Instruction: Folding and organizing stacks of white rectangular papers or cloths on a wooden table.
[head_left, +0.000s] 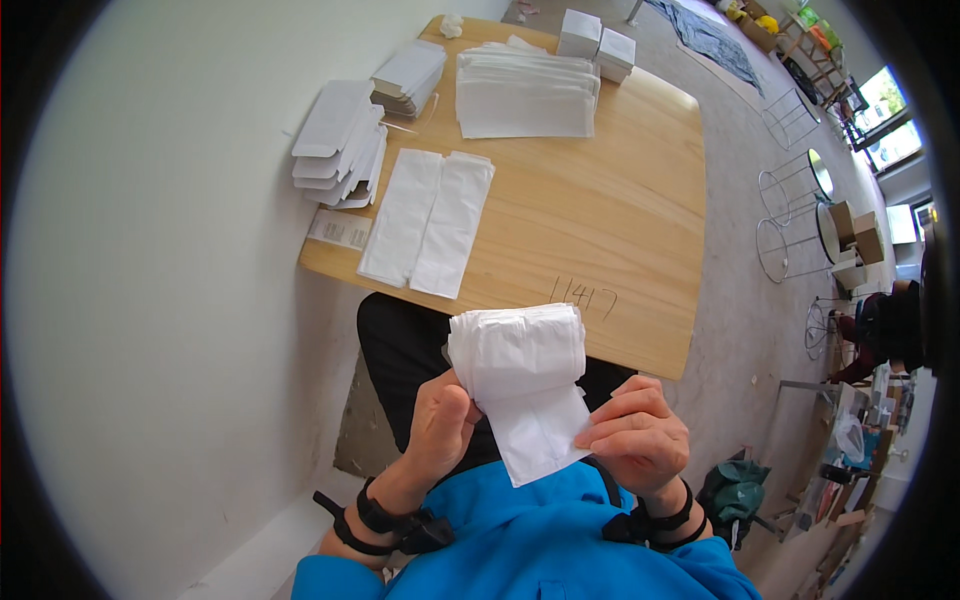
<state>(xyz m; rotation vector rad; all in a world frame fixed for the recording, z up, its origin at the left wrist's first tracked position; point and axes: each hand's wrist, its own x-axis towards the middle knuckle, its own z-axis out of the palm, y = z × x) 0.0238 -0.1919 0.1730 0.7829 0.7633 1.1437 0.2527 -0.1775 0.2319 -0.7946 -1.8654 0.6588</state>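
A person in a blue top (520, 540) holds a bundle of thin white sheets (525, 350) above the lap, at the near edge of a pale wooden worktop (610, 210). The left hand (440, 425) has its grip closed on the bundle's left side, thumb toward the wearer, its other fingers largely hidden from the camera. The right hand (640, 435) keeps a narrower grip, fingertips pinched together on the right edge of a single lower flap (540, 440) that hangs below the bundle, near its bottom corner.

The material looks light and soft, creased like tissue or thin film, and appears likely to sag or wrinkle wherever it goes unsupported. Its smooth faces could let layers slide over one another, and a hard tug on one ply might tear it or fan the rest. The sounder hold seems to be across the thick left side, where the layers gather, with only a light pinch at the flap's edge or corner.

Beyond, a pair of flat white pieces (400, 220) lies on the worktop near a pile of folded white cartons (335, 125), with a broad stack of white sheets (525, 95) farther back.
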